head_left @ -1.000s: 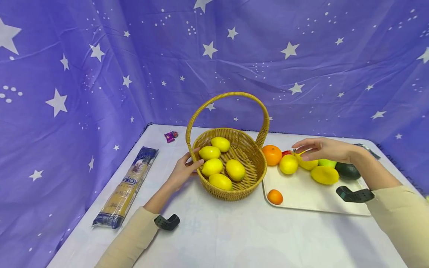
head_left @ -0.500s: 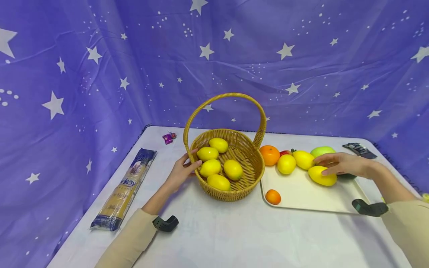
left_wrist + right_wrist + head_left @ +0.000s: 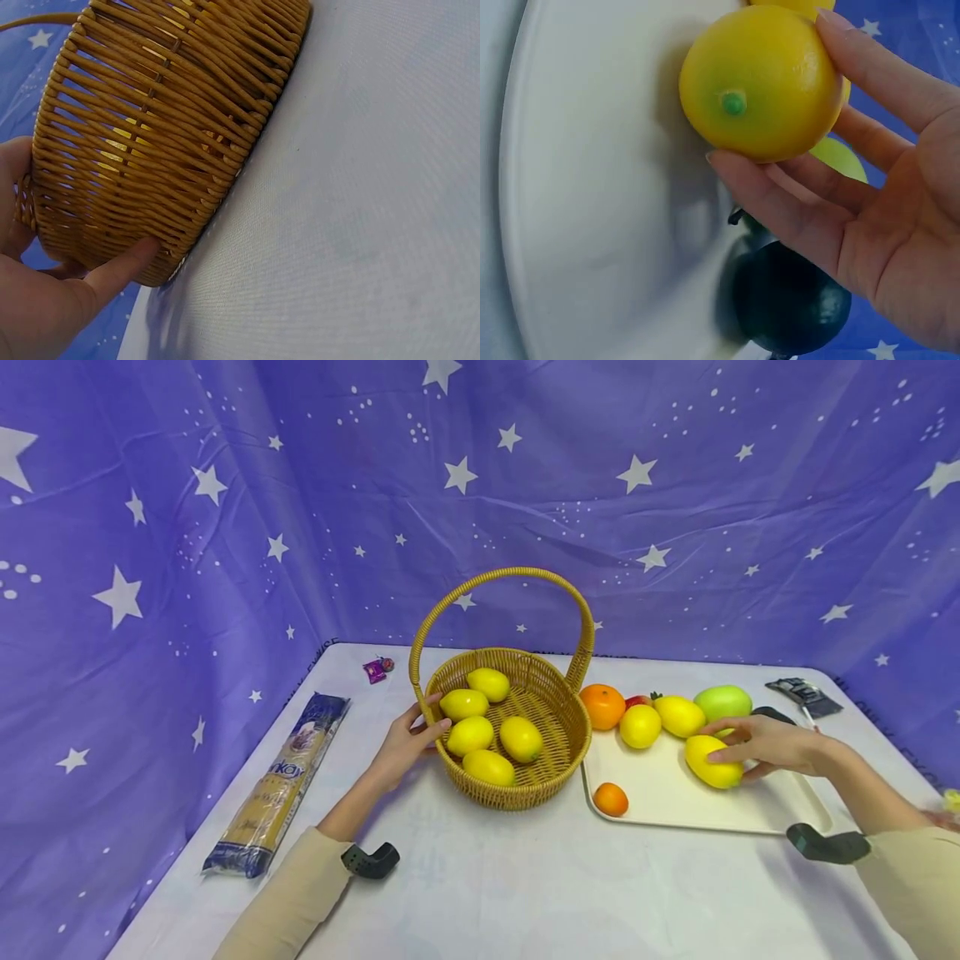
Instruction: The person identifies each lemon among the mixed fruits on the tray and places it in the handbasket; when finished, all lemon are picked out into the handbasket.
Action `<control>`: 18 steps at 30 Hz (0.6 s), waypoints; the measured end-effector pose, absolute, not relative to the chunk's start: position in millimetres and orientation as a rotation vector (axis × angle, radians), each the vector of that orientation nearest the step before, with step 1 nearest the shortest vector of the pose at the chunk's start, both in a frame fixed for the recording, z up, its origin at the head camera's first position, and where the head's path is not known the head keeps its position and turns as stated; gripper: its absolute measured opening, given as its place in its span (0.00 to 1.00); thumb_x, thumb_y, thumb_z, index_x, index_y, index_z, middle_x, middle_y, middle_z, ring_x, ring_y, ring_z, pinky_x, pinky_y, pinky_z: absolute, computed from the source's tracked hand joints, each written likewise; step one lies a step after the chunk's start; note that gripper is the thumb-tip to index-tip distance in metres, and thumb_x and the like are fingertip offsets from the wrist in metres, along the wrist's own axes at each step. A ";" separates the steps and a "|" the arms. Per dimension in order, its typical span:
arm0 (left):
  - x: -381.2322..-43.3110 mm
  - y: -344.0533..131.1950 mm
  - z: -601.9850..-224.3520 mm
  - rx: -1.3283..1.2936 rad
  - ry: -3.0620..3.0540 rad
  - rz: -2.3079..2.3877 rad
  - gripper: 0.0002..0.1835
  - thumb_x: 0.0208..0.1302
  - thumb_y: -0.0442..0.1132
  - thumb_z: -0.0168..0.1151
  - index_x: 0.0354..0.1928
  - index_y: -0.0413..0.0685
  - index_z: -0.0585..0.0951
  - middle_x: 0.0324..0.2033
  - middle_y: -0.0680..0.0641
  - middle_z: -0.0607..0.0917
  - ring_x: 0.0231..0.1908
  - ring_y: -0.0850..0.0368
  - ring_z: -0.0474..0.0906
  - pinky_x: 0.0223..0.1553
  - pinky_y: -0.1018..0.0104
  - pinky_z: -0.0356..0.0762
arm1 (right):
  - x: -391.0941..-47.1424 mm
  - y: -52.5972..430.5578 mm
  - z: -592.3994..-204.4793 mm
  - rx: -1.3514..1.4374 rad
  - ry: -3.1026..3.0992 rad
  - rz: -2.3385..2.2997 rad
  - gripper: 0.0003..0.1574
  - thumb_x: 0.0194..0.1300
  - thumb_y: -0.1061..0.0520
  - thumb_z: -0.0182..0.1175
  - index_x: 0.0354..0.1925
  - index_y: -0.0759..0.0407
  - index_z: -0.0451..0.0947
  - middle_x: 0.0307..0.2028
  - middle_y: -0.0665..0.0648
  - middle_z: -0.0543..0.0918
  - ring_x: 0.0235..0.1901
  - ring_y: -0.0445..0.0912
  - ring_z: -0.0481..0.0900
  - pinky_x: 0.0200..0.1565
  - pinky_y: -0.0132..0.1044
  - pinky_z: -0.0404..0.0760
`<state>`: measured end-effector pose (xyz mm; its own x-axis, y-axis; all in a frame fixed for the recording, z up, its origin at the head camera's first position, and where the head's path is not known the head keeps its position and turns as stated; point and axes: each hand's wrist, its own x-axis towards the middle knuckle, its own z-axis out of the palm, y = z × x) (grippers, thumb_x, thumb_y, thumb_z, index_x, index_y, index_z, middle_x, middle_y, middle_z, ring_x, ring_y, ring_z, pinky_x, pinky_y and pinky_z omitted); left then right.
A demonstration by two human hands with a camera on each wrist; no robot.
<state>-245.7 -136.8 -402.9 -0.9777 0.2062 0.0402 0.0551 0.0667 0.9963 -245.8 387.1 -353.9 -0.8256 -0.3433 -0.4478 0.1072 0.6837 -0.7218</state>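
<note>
In the head view a woven basket with a tall handle stands mid-table, holding several yellow lemons. My left hand grips its left side near the handle's base; the left wrist view shows a finger against the outer weave. At the right, my right hand pinches a lemon between thumb and fingers, over the cream tray. From the right wrist camera, that lemon shows its green tip, with a shadow on the tray beside it.
Along the tray's back lie a large orange, more lemons, a green fruit and a dark round fruit. A small orange fruit sits front left. Pasta, candy and a black packet lie around.
My right hand has moved right and down from above the back fruits onto a lemon, which is now pinched and turned. The left hand has stayed on the basket.
</note>
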 end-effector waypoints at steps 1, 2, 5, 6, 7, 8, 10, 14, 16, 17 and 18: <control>-246.0 -136.7 -403.2 0.266 2.202 2.060 0.32 0.71 0.38 0.57 0.73 0.45 0.59 0.70 0.38 0.59 0.61 0.39 0.69 0.49 0.54 0.81 | -246.9 386.5 -352.2 -0.185 2.332 -1.052 0.45 0.66 0.51 0.63 0.69 0.73 0.55 0.61 0.81 0.59 0.51 0.56 0.75 0.45 0.47 0.84; -246.4 -137.0 -403.5 0.272 2.198 2.061 0.32 0.71 0.38 0.57 0.73 0.44 0.59 0.70 0.37 0.59 0.62 0.38 0.69 0.49 0.54 0.81 | -248.1 385.6 -349.8 -0.192 2.331 -1.062 0.46 0.66 0.51 0.63 0.70 0.73 0.54 0.61 0.81 0.59 0.51 0.56 0.76 0.45 0.47 0.84; -246.3 -138.1 -403.9 0.277 2.194 2.063 0.32 0.71 0.38 0.57 0.73 0.44 0.58 0.70 0.37 0.58 0.62 0.38 0.68 0.48 0.55 0.81 | -252.3 379.1 -337.6 -0.220 2.332 -1.096 0.46 0.67 0.52 0.62 0.71 0.71 0.52 0.63 0.81 0.56 0.51 0.56 0.77 0.46 0.48 0.84; -246.2 -138.6 -403.9 0.275 2.198 2.063 0.32 0.71 0.38 0.57 0.74 0.44 0.58 0.70 0.36 0.58 0.62 0.37 0.68 0.48 0.55 0.81 | -254.2 375.5 -332.3 -0.235 2.330 -1.111 0.45 0.68 0.52 0.62 0.71 0.69 0.52 0.64 0.81 0.55 0.51 0.57 0.76 0.47 0.49 0.83; -246.1 -138.9 -404.0 0.275 2.202 2.063 0.32 0.71 0.38 0.57 0.74 0.44 0.58 0.70 0.36 0.59 0.61 0.37 0.68 0.48 0.55 0.81 | -256.4 371.0 -326.7 -0.249 2.326 -1.125 0.45 0.68 0.52 0.61 0.71 0.68 0.51 0.65 0.80 0.54 0.52 0.58 0.76 0.48 0.50 0.82; -245.8 -139.5 -403.9 0.280 2.211 2.058 0.32 0.72 0.38 0.56 0.74 0.43 0.58 0.70 0.36 0.58 0.62 0.37 0.68 0.48 0.55 0.81 | -258.5 365.8 -320.8 -0.267 2.321 -1.144 0.44 0.69 0.52 0.60 0.71 0.67 0.51 0.65 0.80 0.54 0.53 0.58 0.75 0.49 0.52 0.81; -245.4 -139.7 -403.6 0.274 2.219 2.051 0.32 0.72 0.39 0.57 0.73 0.44 0.59 0.70 0.37 0.59 0.61 0.38 0.68 0.48 0.55 0.82 | -263.0 353.9 -309.5 -0.301 2.316 -1.179 0.42 0.69 0.52 0.59 0.71 0.65 0.52 0.66 0.78 0.55 0.54 0.58 0.75 0.51 0.55 0.80; -245.5 -139.2 -403.3 0.277 2.224 2.034 0.32 0.72 0.39 0.57 0.73 0.45 0.59 0.70 0.37 0.59 0.61 0.38 0.69 0.48 0.55 0.82 | -272.7 325.8 -290.4 -0.370 2.262 -1.265 0.40 0.71 0.55 0.57 0.72 0.64 0.52 0.66 0.73 0.58 0.55 0.57 0.74 0.54 0.57 0.77; -245.8 -138.3 -403.4 0.280 2.216 2.036 0.32 0.72 0.39 0.57 0.73 0.45 0.59 0.70 0.38 0.59 0.62 0.39 0.69 0.48 0.55 0.82 | -277.3 311.2 -282.0 -0.405 2.223 -1.289 0.38 0.71 0.56 0.56 0.72 0.63 0.52 0.66 0.70 0.59 0.55 0.55 0.74 0.55 0.56 0.76; -246.2 -137.9 -403.7 0.282 2.214 2.039 0.32 0.72 0.39 0.57 0.73 0.45 0.59 0.70 0.38 0.59 0.61 0.39 0.69 0.48 0.55 0.82 | -279.7 303.7 -278.2 -0.425 2.195 -1.301 0.38 0.72 0.56 0.56 0.71 0.63 0.52 0.66 0.69 0.59 0.56 0.54 0.74 0.56 0.56 0.76; -246.4 -137.5 -404.1 0.287 2.212 2.041 0.32 0.72 0.39 0.57 0.73 0.45 0.59 0.70 0.37 0.59 0.61 0.38 0.69 0.48 0.55 0.82 | -281.9 296.0 -274.5 -0.442 2.172 -1.305 0.37 0.72 0.57 0.56 0.71 0.63 0.53 0.66 0.69 0.60 0.56 0.54 0.74 0.56 0.55 0.76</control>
<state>-246.4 -137.5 -404.1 -0.9751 0.2181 0.0411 0.0585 0.0740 0.9955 -281.9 296.0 -274.5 -0.7879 -0.5409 -0.2945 0.0058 0.4716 -0.8818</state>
